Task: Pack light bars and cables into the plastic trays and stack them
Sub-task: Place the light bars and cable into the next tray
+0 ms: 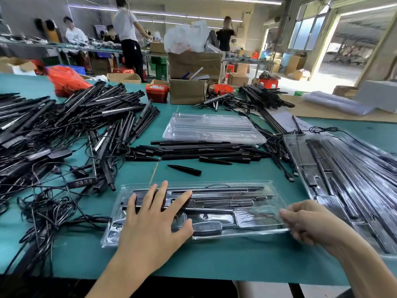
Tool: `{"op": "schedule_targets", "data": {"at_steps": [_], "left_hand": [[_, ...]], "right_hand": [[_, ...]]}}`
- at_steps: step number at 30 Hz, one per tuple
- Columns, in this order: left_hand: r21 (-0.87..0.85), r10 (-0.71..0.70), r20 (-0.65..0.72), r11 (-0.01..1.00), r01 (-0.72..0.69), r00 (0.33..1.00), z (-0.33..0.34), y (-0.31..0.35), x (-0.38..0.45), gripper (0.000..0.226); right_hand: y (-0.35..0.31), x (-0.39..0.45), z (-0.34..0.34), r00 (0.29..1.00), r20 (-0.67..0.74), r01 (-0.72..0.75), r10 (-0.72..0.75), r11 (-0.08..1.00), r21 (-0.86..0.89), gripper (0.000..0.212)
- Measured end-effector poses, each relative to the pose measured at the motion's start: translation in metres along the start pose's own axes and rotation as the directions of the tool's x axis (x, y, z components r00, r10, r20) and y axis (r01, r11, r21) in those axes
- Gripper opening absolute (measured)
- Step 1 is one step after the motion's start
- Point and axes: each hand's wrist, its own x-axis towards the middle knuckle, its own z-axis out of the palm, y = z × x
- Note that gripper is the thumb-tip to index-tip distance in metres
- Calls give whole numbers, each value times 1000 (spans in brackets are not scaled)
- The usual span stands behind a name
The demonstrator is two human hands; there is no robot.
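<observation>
A green desk (193,259) in a busy workshop; no writing is legible. The near clear tray (247,233) holds black light bars and a controller (207,228). The left hand (150,224) presses flat, fingers spread, on it; the right hand (309,222), blurred, pinches its right edge. Empty trays (212,127) lie behind, filled trays (352,186) at right.
</observation>
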Motion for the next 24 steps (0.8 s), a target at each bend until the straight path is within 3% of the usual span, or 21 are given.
{"op": "schedule_targets", "data": {"at_steps": [11, 18, 24], "left_hand": [[-41, 21, 60, 999, -19, 998, -10, -3, 4, 65], [-56, 38, 64, 998, -35, 997, -11, -5, 4, 62], [-81, 45, 47, 996, -41, 998, -12, -5, 2, 58]], "right_hand": [[-4, 3, 2, 998, 59, 12, -7, 997, -81, 39], [-11, -16, -11, 972, 214, -134, 99, 979, 154, 11], [-16, -14, -15, 952, 288, -151, 105, 978, 144, 21]]}}
